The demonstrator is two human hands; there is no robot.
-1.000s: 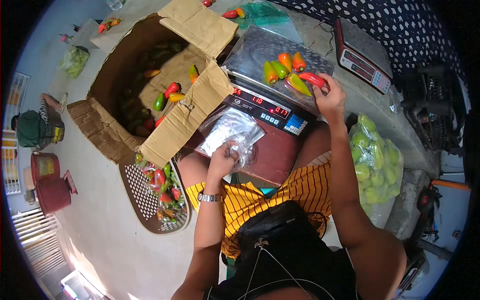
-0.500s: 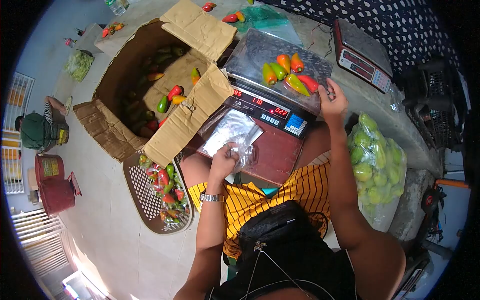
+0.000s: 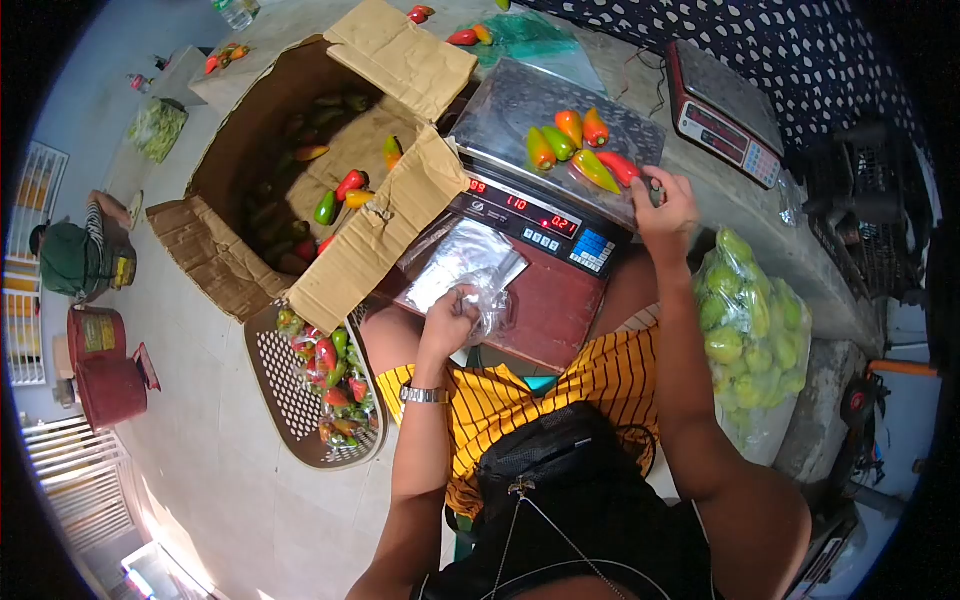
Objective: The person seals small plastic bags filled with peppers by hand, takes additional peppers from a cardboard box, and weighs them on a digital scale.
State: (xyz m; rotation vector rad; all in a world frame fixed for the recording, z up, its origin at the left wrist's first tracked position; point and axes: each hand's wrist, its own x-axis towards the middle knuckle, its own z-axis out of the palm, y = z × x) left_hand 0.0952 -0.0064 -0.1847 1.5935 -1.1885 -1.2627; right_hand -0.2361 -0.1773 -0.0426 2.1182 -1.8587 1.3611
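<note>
Several red, orange and green peppers (image 3: 567,147) lie grouped on the metal plate (image 3: 510,105) of a digital scale, whose red display (image 3: 518,203) is lit. My right hand (image 3: 664,208) is at the plate's right edge, beside the red pepper (image 3: 618,167), thumb and finger apart with nothing between them. My left hand (image 3: 452,318) pinches a crumpled clear plastic bag (image 3: 489,303) over the dark red board in front of the scale. Flat clear bags (image 3: 464,262) lie on that board just above the hand.
An open cardboard box (image 3: 222,150) with peppers stands left of the scale, above a basket (image 3: 284,400) of bagged peppers. A bag of green produce (image 3: 748,335) is at right, below a second scale (image 3: 722,130). Another person (image 3: 75,258) is at far left.
My right hand has let go of the red pepper, which now lies on the plate, and has drawn slightly right. The display numbers differ. My left hand has barely moved.
</note>
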